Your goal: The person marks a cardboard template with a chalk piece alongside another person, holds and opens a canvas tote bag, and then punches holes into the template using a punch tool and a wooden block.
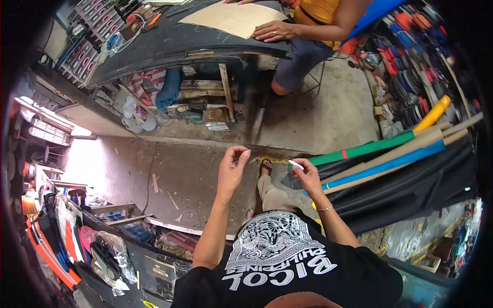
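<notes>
White stick [296,165] sits pinched in the right hand [307,175], this side of the counter [159,43]. A gentle pinch should stop it slipping. The left hand [233,168] has finger and thumb close; I can't tell if they hold anything. Long rolls [367,149], nearer than the counter and rightward, could bump the right arm.

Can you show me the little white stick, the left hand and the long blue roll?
White stick [296,165]: head view, middle of its visible length.
Left hand [231,172]: head view, middle of the hand.
Long blue roll [385,165]: head view, partway along its side.
</notes>
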A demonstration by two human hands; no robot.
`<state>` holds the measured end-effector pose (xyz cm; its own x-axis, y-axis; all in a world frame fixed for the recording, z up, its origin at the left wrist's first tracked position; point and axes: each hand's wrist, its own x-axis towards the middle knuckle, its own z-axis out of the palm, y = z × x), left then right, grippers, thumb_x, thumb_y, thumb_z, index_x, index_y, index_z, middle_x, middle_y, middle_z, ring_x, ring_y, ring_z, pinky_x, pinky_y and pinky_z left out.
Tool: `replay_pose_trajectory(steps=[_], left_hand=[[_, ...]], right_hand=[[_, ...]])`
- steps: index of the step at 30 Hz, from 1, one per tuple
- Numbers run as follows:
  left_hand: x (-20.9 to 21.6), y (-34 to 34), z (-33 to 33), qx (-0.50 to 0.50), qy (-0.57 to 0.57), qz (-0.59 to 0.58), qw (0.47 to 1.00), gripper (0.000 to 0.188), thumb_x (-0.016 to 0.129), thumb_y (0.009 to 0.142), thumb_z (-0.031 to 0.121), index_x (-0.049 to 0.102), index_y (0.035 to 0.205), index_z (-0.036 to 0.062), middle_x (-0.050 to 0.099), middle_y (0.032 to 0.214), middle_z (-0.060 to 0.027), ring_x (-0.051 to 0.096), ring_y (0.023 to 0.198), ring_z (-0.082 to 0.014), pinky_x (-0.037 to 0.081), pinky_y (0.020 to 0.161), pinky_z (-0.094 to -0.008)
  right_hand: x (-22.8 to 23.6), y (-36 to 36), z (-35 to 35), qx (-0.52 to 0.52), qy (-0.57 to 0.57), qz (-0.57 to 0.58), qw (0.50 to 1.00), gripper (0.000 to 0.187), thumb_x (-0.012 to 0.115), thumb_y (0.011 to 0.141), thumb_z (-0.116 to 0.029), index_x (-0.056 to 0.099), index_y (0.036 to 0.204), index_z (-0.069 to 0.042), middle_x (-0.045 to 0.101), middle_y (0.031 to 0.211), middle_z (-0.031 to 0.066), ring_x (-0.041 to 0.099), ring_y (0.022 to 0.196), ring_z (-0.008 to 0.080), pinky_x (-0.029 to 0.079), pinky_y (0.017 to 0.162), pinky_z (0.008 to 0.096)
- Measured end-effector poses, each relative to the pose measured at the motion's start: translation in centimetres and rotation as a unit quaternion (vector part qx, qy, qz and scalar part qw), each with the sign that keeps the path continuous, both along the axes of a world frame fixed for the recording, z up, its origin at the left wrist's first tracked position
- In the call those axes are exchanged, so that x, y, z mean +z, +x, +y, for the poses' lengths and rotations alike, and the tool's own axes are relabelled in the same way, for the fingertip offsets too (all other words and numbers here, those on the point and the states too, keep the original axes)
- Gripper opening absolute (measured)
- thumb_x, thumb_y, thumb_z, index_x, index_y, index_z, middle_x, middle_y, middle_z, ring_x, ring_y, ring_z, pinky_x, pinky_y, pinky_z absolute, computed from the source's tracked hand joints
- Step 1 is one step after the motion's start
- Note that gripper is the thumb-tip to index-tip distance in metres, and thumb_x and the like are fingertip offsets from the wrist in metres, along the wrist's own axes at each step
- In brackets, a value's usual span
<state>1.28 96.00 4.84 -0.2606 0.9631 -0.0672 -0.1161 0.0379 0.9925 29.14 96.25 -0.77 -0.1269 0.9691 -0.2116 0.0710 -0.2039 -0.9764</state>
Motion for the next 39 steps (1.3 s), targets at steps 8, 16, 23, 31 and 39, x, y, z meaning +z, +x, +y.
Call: replay_pose_trajectory(steps=[8, 16, 23, 31, 39], left_hand=[[5.8, -6.1, 13.5, 0.045, 0.001, 0.209, 0.977, 0.022, 0.071, 0.097, 0.019, 0.069, 0.113, 0.004, 0.07, 0.101, -0.0038, 0.064, 0.09, -0.0114, 0.05, 0.082, -0.0267], [11.2, -14.8, 25.9, 0.112, 0.117, 0.382, 0.91, 0.027, 0.069, 0.097, 0.023, 0.068, 0.116, 0.0029, 0.067, 0.126, -0.0127, 0.063, 0.117, -0.0285, 0.047, 0.102, -0.0383], [13.8, -24.0, 42.4, -0.068, 0.312, 0.543, 0.777, 0.043, 0.074, 0.092, 0.032, 0.065, 0.128, 0.0098, 0.062, 0.135, -0.012, 0.05, 0.133, -0.0375, 0.041, 0.112, -0.0468], [11.6, -25.5, 54.6, -0.207, 0.35, 0.591, 0.697, 0.06, 0.053, 0.098, 0.062, 0.056, 0.144, 0.025, 0.051, 0.15, -0.0111, 0.039, 0.143, -0.0384, 0.03, 0.117, -0.0557], [10.3, -25.0, 55.3, -0.184, 0.279, 0.616, 0.713, 0.056, 0.046, 0.102, 0.059, 0.052, 0.147, 0.0262, 0.05, 0.148, -0.0128, 0.039, 0.142, -0.0402, 0.028, 0.115, -0.0624]], right_hand=[[2.4, -8.0, 20.0, 0.118, 0.054, 0.002, 0.992, 0.023, 0.072, 0.094, -0.014, 0.069, 0.114, -0.004, 0.068, 0.101, -0.0008, 0.059, 0.09, 0.0074, 0.049, 0.077, 0.0244], [12.6, -16.2, 30.8, 0.223, 0.216, -0.058, 0.949, 0.018, 0.07, 0.091, -0.007, 0.069, 0.107, 0.0, 0.063, 0.095, 0.0051, 0.057, 0.083, 0.0126, 0.047, 0.073, 0.0265], [15.9, -22.3, 33.0, 0.173, 0.321, -0.098, 0.926, 0.019, 0.073, 0.087, 0.0, 0.07, 0.105, 0.003, 0.066, 0.094, 0.0101, 0.063, 0.083, 0.0189, 0.049, 0.072, 0.0297], [16.2, -28.0, 33.7, -0.014, 0.332, -0.148, 0.931, 0.021, 0.073, 0.086, 0.001, 0.07, 0.107, 0.001, 0.066, 0.09, 0.0097, 0.061, 0.08, 0.0187, 0.047, 0.07, 0.0282], [21.9, -25.0, 36.1, 0.024, 0.389, -0.222, 0.894, 0.022, 0.076, 0.083, 0.0, 0.073, 0.105, 0.001, 0.072, 0.096, 0.0118, 0.066, 0.08, 0.0215, 0.053, 0.073, 0.0308]])
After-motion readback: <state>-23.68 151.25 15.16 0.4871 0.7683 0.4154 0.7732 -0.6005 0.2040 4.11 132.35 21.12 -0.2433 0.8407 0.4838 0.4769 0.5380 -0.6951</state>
